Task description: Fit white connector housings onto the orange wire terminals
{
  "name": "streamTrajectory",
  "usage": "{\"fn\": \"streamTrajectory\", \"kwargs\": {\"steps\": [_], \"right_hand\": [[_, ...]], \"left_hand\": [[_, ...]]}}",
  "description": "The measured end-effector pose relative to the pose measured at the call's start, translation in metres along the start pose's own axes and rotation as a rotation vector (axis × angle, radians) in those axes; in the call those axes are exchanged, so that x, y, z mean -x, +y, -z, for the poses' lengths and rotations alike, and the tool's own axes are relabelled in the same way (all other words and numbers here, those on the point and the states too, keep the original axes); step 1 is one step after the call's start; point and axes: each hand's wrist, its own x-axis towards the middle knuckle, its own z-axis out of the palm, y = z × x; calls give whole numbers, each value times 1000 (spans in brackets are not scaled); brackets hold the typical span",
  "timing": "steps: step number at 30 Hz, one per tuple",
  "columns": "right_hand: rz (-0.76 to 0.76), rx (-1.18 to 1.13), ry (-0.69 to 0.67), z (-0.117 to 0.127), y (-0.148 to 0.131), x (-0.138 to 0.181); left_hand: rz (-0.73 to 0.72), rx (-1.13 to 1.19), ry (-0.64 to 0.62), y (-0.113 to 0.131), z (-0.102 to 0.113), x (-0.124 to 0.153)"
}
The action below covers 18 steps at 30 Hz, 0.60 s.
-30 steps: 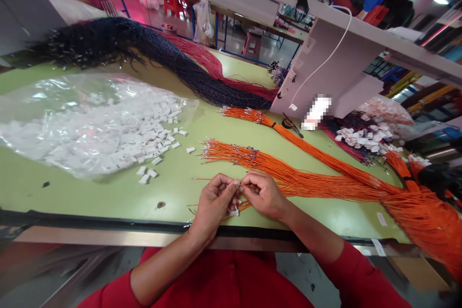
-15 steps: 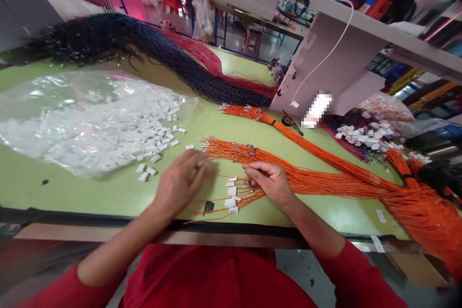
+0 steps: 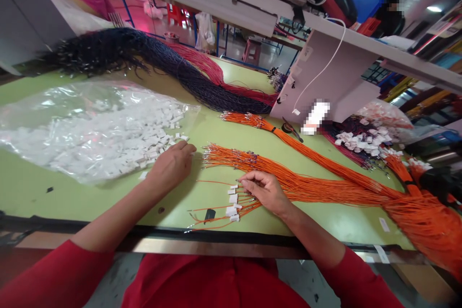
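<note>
My left hand (image 3: 173, 162) is over the green tabletop at the edge of a pile of small white plastic connector housings (image 3: 144, 147). Its fingers are curled downward and their tips are hidden, so whatever they pinch does not show. My right hand (image 3: 265, 191) pinches the end of an orange wire between thumb and forefinger, just in front of a bundle of orange wires (image 3: 267, 162) with metal terminals. Below those fingers, several white housings (image 3: 233, 198) sit on orange wires in a loose row.
A clear plastic bag (image 3: 72, 101) spreads around the housings at left. Dark blue wires (image 3: 180, 65) and red wires (image 3: 205, 60) lie behind. A second orange bundle (image 3: 288, 140) stretches rightward. A panel (image 3: 332, 67) stands at the back, and a black scrap (image 3: 209, 216) lies near the front edge.
My left hand has drawn back leftward from the orange wire ends to the housings. My right hand has shifted slightly left, still pinching. The view has tilted a little.
</note>
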Motion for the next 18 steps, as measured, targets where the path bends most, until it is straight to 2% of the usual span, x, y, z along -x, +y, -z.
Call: {"fn": "streamTrajectory", "kwargs": {"steps": [3, 6, 9, 13, 18], "right_hand": [[-9, 0, 10, -2, -1, 0], [-16, -11, 17, -3, -3, 1], [-4, 17, 28, -5, -5, 2], [59, 76, 91, -8, -5, 5], [110, 145, 123, -10, -9, 8]], "left_hand": [[124, 337, 1, 15, 3, 13], [385, 945, -179, 39, -1, 28], [575, 1329, -295, 61, -9, 38], [687, 1499, -328, 76, -18, 42], [698, 1563, -333, 79, -30, 46]]}}
